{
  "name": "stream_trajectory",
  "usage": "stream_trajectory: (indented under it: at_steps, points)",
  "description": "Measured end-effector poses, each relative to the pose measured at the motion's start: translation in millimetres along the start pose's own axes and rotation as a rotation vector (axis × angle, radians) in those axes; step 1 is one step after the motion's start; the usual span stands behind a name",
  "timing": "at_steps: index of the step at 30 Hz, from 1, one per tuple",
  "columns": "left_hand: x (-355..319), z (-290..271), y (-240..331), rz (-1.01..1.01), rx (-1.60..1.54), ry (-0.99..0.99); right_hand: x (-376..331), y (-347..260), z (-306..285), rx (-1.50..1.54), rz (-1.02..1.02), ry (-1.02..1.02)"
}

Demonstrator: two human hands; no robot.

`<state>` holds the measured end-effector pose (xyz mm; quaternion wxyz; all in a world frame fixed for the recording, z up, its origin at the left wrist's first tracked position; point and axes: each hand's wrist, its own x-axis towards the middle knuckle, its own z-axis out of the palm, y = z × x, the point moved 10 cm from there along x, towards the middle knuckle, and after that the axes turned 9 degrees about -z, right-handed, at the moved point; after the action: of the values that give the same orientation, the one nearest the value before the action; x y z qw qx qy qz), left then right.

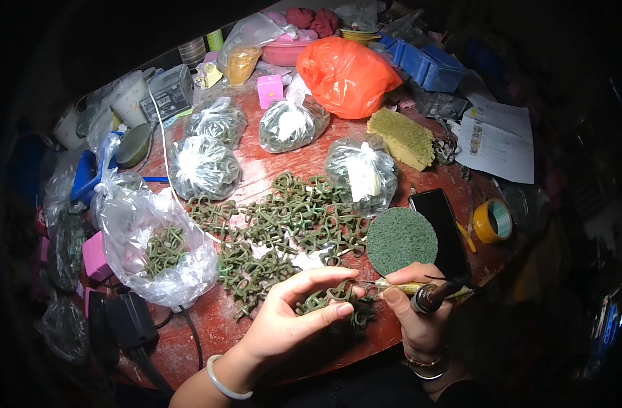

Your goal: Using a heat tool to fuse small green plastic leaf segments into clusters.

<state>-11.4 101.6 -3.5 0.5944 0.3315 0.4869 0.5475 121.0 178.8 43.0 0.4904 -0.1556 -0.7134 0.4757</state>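
1. A worn red tabletop (253,171) carries a loose heap of small dark green, open-looped pieces (311,211), spread across its middle and down toward the hands.
2. To the left sits an open clear plastic bag (120,221) with more such pieces inside; a thin white cable (159,115) runs past it and reaches the heap.
3. Four knotted clear plastic bags (205,170) stand along the heap's far side, with a puffed orange-red plastic bag (345,78) farther off.
4. On the right, a round, rough green pad (401,239) lies just beyond the right hand, overlapping a black rectangular phone (450,234); a yellow roll of tape (491,221) lies farther right, and a yellow-green sponge block (403,139) on the far side.
5. The left hand (284,309) is half curled, thumb and fingers around a few green pieces at the near edge of the heap.
6. The right hand (420,323) is closed around a slim tool with a yellowish handle (412,287), its thin tip pointing left at those pieces (a brown rounded handle crosses the grip too; whether it belongs to the tool, I cannot tell).
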Motion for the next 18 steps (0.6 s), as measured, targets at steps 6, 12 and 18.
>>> stream_trajectory:
  at_steps: [6,12,18]
  points:
    - [-2.5,3.8,-9.4,-0.139,-0.173,-0.053,0.6,7.6,8.1,0.085,0.059,-0.096]
    - [-3.2,0.0,-6.3,-0.083,-0.086,-0.015,1.0,7.2,14.5,0.096,0.126,-0.184]
    - [-2.9,0.7,-7.4,-0.074,-0.027,-0.031,-1.5,12.3,8.8,0.159,0.195,-0.129]
